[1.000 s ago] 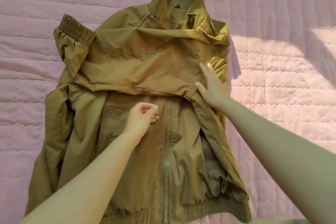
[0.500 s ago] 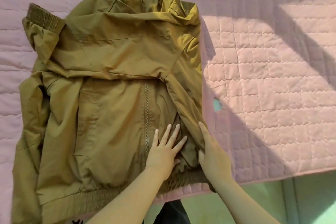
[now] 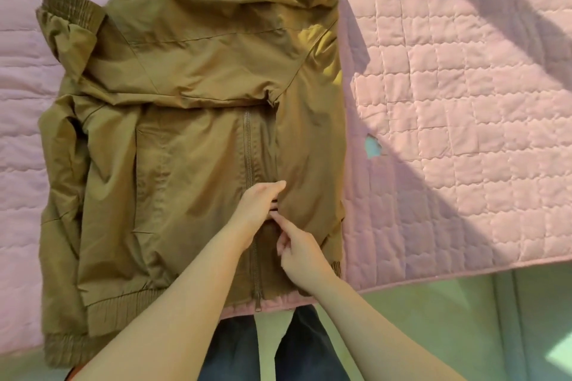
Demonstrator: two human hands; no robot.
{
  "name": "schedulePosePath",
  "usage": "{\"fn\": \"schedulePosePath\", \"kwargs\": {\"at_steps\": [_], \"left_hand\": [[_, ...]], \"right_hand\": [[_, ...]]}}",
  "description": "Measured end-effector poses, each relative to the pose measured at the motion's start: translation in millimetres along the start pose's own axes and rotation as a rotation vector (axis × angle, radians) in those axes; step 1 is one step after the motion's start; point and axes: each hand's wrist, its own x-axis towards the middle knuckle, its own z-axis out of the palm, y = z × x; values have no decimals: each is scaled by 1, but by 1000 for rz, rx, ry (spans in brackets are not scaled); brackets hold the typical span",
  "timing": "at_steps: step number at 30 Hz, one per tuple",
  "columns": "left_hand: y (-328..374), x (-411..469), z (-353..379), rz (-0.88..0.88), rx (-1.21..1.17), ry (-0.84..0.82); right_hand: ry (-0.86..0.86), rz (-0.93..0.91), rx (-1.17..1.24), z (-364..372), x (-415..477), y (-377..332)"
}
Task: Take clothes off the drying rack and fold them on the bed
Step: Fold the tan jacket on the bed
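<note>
Head view: an olive-brown zip jacket (image 3: pixel 192 164) lies front-up on the pink quilted bedspread (image 3: pixel 448 133), one sleeve folded across its chest. Left hand (image 3: pixel 261 209) grips the folded-in panel's edge beside the zipper (image 3: pixel 247 148); right hand (image 3: pixel 298 255) pinches the same edge just below

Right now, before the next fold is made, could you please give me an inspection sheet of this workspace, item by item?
Surface: pink quilted bed cover, partly in sunlight, its near edge showing.
Job's things: olive jacket lying front up, one sleeve folded across the chest.
Clutter: one small teal spot on the cover, beside the jacket.
Grippers: left hand grips the folded front edge beside the zip; right hand pinches it just below.
Cables: nothing seen.
Surroundings: green floor; the person's dark trousers.
</note>
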Motion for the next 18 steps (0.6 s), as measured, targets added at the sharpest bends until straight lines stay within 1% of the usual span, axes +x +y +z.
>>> {"fn": "schedulePosePath", "kwargs": {"at_steps": [2,4,5,6,7,8,9,10,11,12,13,14,15,16,18], "left_hand": [[3,12,11,78,204,60],[7,20,21,181,377,151],[8,22,25,238,416,206],[8,22,28,279,419,273],[7,20,29,305,382,346],[5,19,30,310,327,397],[1,19,29,313,284,406],[-3,19,28,300,244,374],[-7,19,26,278,203,299],[-10,18,24,244,188,204],[-14,18,21,205,210,118],[-17,17,19,178,252,41],[-21,17,15,161,301,-19],[-26,16,13,150,342,-54],[-33,18,7,124,374,-54]], "right_hand": [[155,-78,-104,4,-6,-1],[423,-161,-214,3,-13,8],[557,-166,-261,0,-15,16],[658,-132,-277,-3,-18,22],[707,-80,-232,-7,-20,29],[693,7,-102,-11,-22,34],[631,116,91,-13,-21,38],[547,227,247,-14,-20,42],[471,288,317,-14,-19,45],[414,308,309,-15,-19,49],[394,306,306,-17,-19,53],[407,309,329,-20,-19,54],[426,321,402,-25,-19,52],[438,332,481,-28,-18,49],[447,341,596,-32,-16,51]]}}
